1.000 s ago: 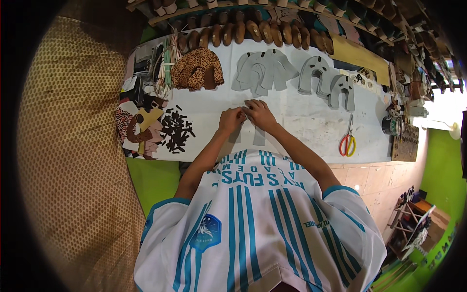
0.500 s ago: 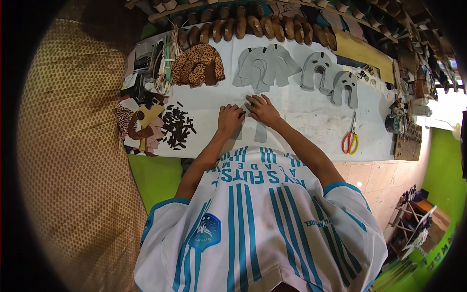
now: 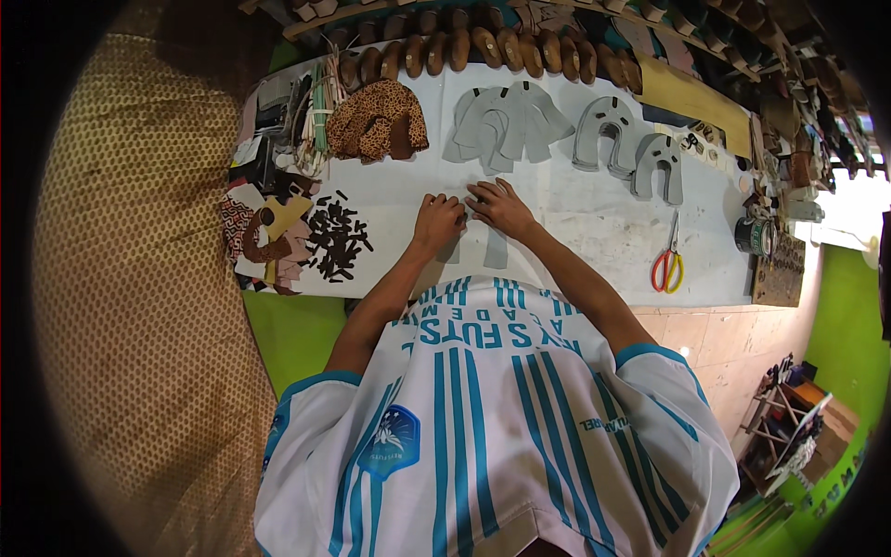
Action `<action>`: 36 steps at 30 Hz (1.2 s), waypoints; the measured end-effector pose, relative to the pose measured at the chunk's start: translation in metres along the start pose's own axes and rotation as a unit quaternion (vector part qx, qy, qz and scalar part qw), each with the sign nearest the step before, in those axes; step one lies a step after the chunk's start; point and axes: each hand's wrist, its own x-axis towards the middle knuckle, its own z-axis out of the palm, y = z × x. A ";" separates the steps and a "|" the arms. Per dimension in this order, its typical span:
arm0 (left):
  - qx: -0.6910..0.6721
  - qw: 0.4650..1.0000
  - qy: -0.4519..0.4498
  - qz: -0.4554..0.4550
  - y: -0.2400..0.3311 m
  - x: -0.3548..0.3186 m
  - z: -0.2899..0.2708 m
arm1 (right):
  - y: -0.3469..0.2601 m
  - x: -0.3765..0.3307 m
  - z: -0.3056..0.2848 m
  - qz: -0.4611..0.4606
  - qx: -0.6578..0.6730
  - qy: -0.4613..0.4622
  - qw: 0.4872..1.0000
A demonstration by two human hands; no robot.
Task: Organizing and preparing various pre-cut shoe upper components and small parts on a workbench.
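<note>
A grey U-shaped flat piece (image 3: pixel 496 249) lies on the white table in front of my body, its two legs pointing toward me. Over its curved end, my left hand (image 3: pixel 440 223) and my right hand (image 3: pixel 502 210) almost meet, fingers bent down and gripping it. Most of that curve is hidden under them. Beyond my hands, overlapping grey pieces (image 3: pixel 506 125) lie fanned out. Two stacks of grey U-shaped pieces, a larger one (image 3: pixel 587 148) and a smaller one (image 3: pixel 644 176), sit to the right, with small black strips on top. Many loose black strips (image 3: pixel 340 239) are heaped at the left.
Scissors (image 3: pixel 666 269) with red and yellow handles lie at the right, near a tin can (image 3: pixel 754 236). Leopard-print pieces (image 3: pixel 371 121) and material scraps (image 3: pixel 269 237) occupy the left. Brown shoe lasts (image 3: pixel 483 48) line the table's back edge. A patterned curtain (image 3: pixel 158 278) hangs at far left.
My hands stay over the curve of the grey piece, with only slight finger movement. A dark bit by my right fingertips no longer shows clearly. The view has shifted slightly.
</note>
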 end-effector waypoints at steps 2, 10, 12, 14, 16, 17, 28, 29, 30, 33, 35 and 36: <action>0.005 1.000 -0.001 0.017 -0.003 -0.002 0.002 | 0.000 -0.001 0.001 0.003 0.000 0.006 1.000; -0.007 0.996 0.063 0.059 0.002 0.008 0.007 | 0.000 -0.001 0.002 0.010 0.000 -0.001 1.000; -0.005 0.997 0.054 0.058 0.000 0.006 0.007 | 0.000 -0.001 0.003 0.009 0.000 -0.002 1.000; -0.004 0.998 0.036 0.056 0.000 0.005 0.004 | 0.001 0.000 0.004 0.010 0.001 0.011 1.000; -0.020 0.999 0.029 0.033 0.001 0.004 0.001 | 0.001 -0.001 0.004 0.010 0.002 0.017 1.000; -0.036 0.999 0.023 0.011 0.002 0.003 -0.001 | 0.001 -0.002 0.004 0.011 0.000 0.014 1.000; 0.010 0.999 0.025 -0.021 0.007 0.005 0.010 | -0.002 -0.004 0.003 0.020 0.002 0.003 1.000; 0.016 0.999 0.028 -0.022 0.007 0.006 0.010 | -0.003 -0.004 0.004 0.023 0.004 0.002 1.000; 0.022 0.999 0.031 -0.022 0.008 0.006 0.011 | -0.003 -0.004 0.005 0.027 0.007 0.000 1.000; 0.021 0.999 0.018 -0.030 0.006 0.006 0.011 | -0.002 -0.004 0.006 0.030 0.007 -0.001 1.000; 0.021 0.999 0.011 -0.035 0.006 0.006 0.012 | -0.002 -0.004 0.007 0.030 0.000 -0.002 1.000; 0.022 0.999 0.017 -0.033 0.007 0.008 0.012 | -0.003 -0.005 0.007 0.030 0.001 -0.002 1.000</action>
